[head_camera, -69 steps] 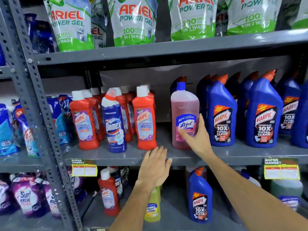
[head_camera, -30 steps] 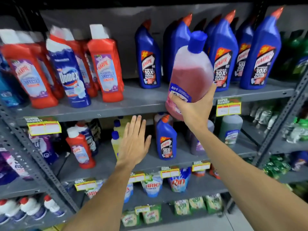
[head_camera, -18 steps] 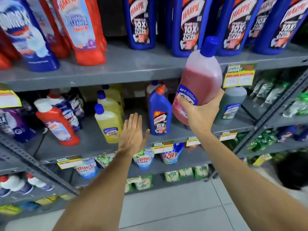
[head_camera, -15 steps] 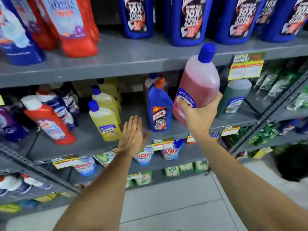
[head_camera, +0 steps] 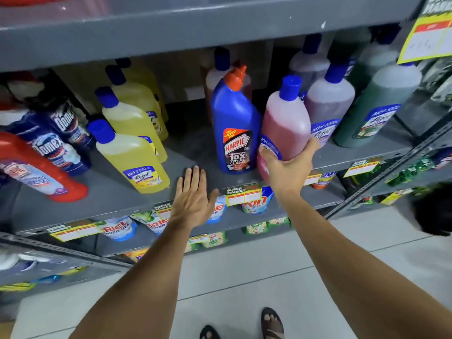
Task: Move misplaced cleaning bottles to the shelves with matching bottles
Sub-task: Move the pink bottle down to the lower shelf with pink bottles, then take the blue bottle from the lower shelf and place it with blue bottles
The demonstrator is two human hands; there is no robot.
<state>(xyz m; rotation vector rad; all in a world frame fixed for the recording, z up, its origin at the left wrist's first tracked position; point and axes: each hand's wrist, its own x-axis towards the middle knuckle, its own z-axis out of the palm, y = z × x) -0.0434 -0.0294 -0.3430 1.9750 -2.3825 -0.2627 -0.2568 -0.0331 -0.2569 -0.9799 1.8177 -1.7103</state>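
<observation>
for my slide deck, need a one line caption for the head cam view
Right hand sets a pink Lizol bottle beside a blue Harpic bottle on the grey shelf; left hand open.

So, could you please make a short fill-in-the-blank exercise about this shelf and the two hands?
1. The right hand grips the ____ bottle near its base.
2. The left hand is open and holds ____.
3. The Harpic bottle beside the held bottle has an ____ cap.
4. The yellow bottles have ____ caps.

Missing words: pink; nothing; orange; blue
</observation>
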